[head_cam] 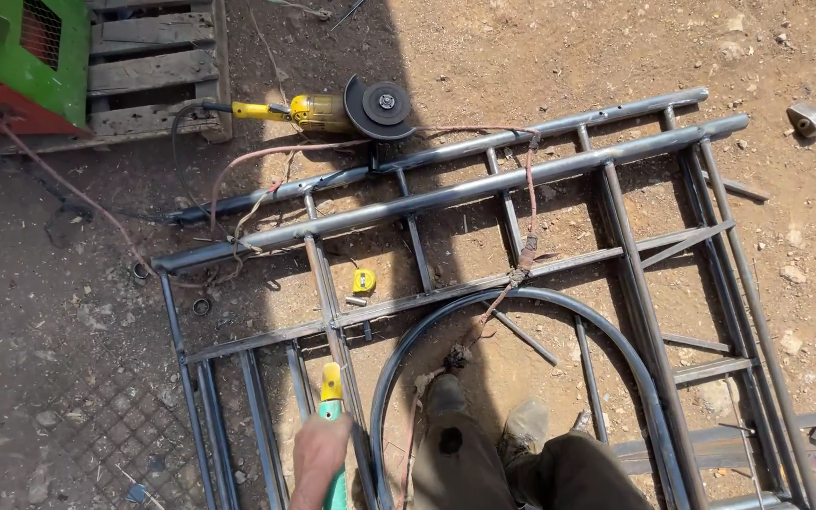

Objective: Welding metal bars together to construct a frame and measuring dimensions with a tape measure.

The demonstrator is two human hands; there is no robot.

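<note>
My left hand (321, 455) is closed in a fist around a tool with a green and yellow handle (331, 389), low in the view. The tool's working end is not visible. It hangs over a vertical bar of a grey steel frame (446, 196) that lies flat on the dirt. The frame has long tubes, cross bars and a curved arch (521, 296). My legs and dusty shoes (446, 395) stand inside the arch. My right hand is out of view.
A yellow angle grinder (351, 109) lies above the frame next to a wooden pallet (148, 71) and a green machine (35, 47). A yellow tape measure (363, 280) sits between bars. A reddish cable (528, 203) crosses the frame. A green-handled hammer (809, 118) lies top right.
</note>
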